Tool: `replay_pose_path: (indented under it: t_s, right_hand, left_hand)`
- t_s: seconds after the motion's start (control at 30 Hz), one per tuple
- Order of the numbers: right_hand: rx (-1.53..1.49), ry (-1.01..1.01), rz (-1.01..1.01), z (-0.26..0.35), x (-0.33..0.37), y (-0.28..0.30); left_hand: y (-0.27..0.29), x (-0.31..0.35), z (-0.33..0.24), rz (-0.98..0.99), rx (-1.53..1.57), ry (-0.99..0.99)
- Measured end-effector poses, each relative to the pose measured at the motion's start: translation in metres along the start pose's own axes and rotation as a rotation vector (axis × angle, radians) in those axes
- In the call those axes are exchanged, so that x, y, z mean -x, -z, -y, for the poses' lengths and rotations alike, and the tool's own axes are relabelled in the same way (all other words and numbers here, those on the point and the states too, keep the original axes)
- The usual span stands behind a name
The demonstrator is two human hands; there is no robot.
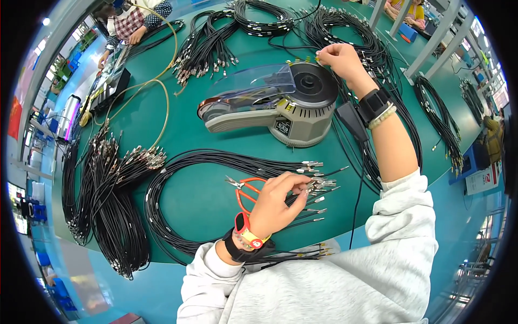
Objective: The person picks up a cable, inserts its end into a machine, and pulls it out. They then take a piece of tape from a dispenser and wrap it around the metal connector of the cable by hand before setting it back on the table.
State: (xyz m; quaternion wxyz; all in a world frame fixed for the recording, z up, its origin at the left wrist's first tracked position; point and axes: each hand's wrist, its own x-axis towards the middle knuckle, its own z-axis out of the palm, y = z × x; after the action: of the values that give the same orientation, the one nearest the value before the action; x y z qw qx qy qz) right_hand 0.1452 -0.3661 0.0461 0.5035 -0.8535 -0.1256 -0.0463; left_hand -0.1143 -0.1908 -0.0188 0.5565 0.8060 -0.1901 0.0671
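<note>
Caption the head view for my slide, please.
Left hand at silver-tipped black cables, right hand at grey plastic tape dispenser.

Green counter fills mid-frame. Left hand, lower centre, over metal-tipped ends of a looped black cable bundle; orange-handled pliers just beside. Right hand, upper right, fingertips near rim of grey dispenser. More cables left.
</note>
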Motion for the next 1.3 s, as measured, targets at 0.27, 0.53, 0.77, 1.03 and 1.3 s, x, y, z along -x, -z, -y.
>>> replay_pose_path:
  t_s: [0.27, 0.53, 0.77, 1.03, 1.3]
  right_hand:
    - [0.088, -0.06, 0.072, 0.007, 0.006, -0.003]
    - [0.116, -0.013, 0.042, -0.003, 0.005, -0.006]
    - [0.048, -0.001, 0.007, -0.009, 0.004, -0.004]
    - [0.06, -0.073, 0.003, -0.025, 0.002, -0.013]
    - [0.233, 0.376, -0.02, -0.006, 0.005, -0.015]
  left_hand:
    - [-0.001, 0.007, 0.0, -0.043, -0.096, -0.053]
    - [-0.004, 0.008, -0.002, -0.028, -0.067, -0.018]
    - [-0.006, 0.01, 0.001, -0.036, -0.071, -0.017]
    - [-0.004, 0.011, 0.003, -0.036, -0.06, -0.009]
    - [-0.001, 0.015, 0.01, -0.025, -0.096, -0.019]
